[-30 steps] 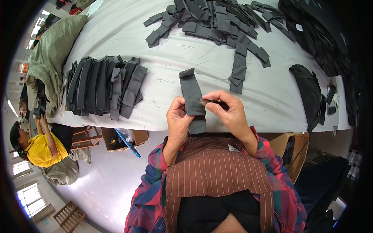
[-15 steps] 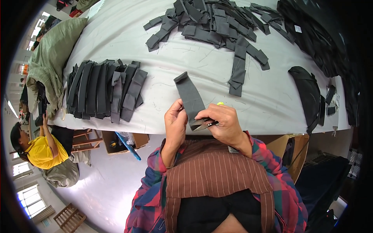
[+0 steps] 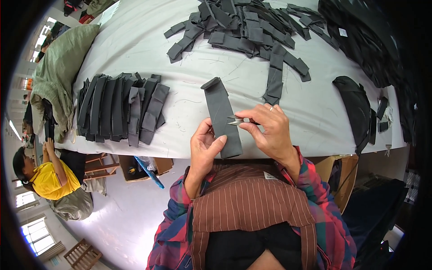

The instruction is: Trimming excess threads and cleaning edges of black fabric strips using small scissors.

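A dark grey fabric strip (image 3: 219,108), its far end folded over, is held up at the table's near edge. My left hand (image 3: 204,146) grips it along its lower left side, the thumb lying on top. In my right hand (image 3: 269,130) is a pair of small metal thread snips (image 3: 238,120). Their blades are parted and their tips meet the strip's right edge around mid-length. A ring shows on one right-hand finger. Left of the strip lies a row of stacked dark strips (image 3: 114,108). Farther off is a loose heap of similar strips (image 3: 245,27).
The table is covered with a white cloth (image 3: 184,101) strewn with thread bits. Black fabric (image 3: 360,40) and a black curved piece (image 3: 353,108) lie at the right. A green sack (image 3: 63,58) leans at the left, near a person in yellow (image 3: 53,177). Below stands a cardboard box (image 3: 162,164).
My right hand has moved up and right, bringing the snips from the strip's near end to its right edge. The left thumb now lies flatter on the strip.
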A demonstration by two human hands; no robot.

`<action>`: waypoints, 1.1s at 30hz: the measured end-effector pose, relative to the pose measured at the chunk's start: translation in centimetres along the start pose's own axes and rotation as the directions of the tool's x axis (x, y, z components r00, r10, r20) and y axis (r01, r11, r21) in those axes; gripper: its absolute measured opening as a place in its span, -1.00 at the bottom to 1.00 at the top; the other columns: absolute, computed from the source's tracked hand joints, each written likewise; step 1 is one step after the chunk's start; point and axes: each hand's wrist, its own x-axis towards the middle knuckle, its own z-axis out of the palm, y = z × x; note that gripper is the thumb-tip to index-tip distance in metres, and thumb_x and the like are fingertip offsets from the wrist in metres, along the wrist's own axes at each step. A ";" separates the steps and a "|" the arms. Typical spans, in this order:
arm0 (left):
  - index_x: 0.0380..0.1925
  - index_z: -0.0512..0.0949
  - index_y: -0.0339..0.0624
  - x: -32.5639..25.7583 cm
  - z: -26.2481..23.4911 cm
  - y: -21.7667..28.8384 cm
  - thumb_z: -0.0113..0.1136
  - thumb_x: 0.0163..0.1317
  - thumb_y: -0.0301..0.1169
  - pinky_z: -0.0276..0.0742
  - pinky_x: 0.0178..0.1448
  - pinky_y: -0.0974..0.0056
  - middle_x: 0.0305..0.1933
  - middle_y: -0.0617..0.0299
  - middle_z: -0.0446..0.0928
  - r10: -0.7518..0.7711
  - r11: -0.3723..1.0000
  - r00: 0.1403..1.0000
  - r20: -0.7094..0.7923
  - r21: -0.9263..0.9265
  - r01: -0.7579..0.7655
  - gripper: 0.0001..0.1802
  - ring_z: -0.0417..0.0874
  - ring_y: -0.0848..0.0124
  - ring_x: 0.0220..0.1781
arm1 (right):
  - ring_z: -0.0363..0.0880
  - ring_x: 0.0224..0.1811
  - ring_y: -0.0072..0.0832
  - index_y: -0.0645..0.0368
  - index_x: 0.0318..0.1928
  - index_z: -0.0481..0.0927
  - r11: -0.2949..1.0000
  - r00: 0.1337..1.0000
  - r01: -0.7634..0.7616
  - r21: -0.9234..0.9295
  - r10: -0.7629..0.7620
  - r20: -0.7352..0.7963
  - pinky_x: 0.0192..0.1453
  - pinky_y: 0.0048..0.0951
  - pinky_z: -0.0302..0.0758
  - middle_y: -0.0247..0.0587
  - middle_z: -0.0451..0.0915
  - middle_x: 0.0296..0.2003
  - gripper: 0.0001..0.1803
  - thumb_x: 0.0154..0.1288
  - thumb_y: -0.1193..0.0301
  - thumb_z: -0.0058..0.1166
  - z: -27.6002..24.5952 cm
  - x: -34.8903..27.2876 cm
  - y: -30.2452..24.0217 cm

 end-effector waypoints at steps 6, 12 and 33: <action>0.07 0.35 -0.39 -0.1 0.4 0.2 0.14 0.09 -0.64 0.34 0.17 0.34 0.00 0.18 0.46 -0.014 0.999 1.000 0.018 -0.033 0.014 -0.52 0.45 0.46 0.06 | 0.40 -0.51 -0.45 0.03 -0.30 0.65 0.998 0.995 0.064 -0.017 -0.065 -0.073 -0.38 -0.42 0.13 -0.43 0.56 -0.52 -0.81 -0.01 0.41 0.31 0.6 0.1 0.1; 0.02 0.37 -0.37 -0.1 0.9 0.8 0.13 0.07 -0.71 0.35 0.15 0.36 -0.04 0.21 0.46 -0.018 0.999 1.000 -0.007 -0.036 0.018 -0.55 0.46 0.47 0.02 | 0.48 -0.49 -0.40 0.07 -0.33 0.63 0.994 0.995 -0.025 0.104 0.034 -0.089 -0.38 -0.44 0.22 -0.37 0.61 -0.47 -0.86 0.04 0.43 0.27 -0.2 0.4 -0.1; -0.29 0.49 -0.31 -0.8 -0.1 -0.1 0.20 -0.03 -0.69 0.24 -0.18 0.56 -0.34 0.45 0.33 -0.154 0.986 0.985 -0.076 0.050 0.158 -0.75 0.34 0.68 -0.27 | 0.44 -0.52 -0.39 0.07 -0.39 0.62 0.986 0.988 0.150 -0.065 -0.149 0.025 -0.39 -0.40 0.20 -0.39 0.53 -0.57 -0.86 -0.01 0.39 0.29 1.2 0.2 -0.7</action>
